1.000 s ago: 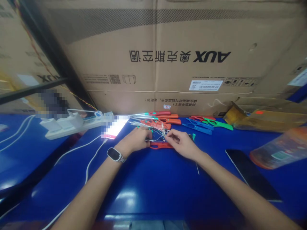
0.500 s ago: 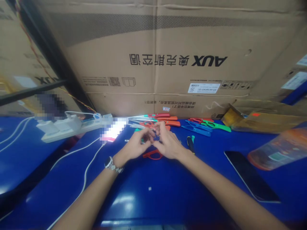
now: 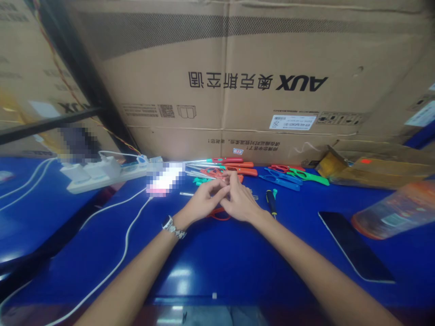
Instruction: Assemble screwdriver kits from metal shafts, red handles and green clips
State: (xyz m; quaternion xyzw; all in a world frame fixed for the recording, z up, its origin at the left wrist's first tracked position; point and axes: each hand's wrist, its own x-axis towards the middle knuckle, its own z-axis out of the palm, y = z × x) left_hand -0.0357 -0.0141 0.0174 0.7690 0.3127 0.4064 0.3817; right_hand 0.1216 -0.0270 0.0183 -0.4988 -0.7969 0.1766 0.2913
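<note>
My left hand (image 3: 206,200) and my right hand (image 3: 240,200) meet over the blue table (image 3: 258,258), fingertips pinched together. Whatever sits between them is hidden by the fingers. Under them lies a red plastic handle piece (image 3: 220,215), partly covered. Just beyond the fingers are several long-nosed lighters with metal rods, among them a red lighter (image 3: 231,160) and an orange lighter (image 3: 249,172). Small green plastic parts (image 3: 200,180) and a thin metal rod (image 3: 186,194) lie left of the fingers. A black and yellow screwdriver (image 3: 271,202) rests right of my right hand.
Blue handle shells (image 3: 282,180) and a green handle shell (image 3: 310,176) lie at the back right. A dark phone (image 3: 355,246) and a plastic jar (image 3: 394,213) are on the right. Left are a power strip (image 3: 102,182), cables and a glowing screen (image 3: 166,177). Cardboard boxes (image 3: 251,50) stand behind.
My hands have drawn closer together, with the left fingers now pressed against the right ones. The view has shifted slightly; the things on the table stay where they were.
</note>
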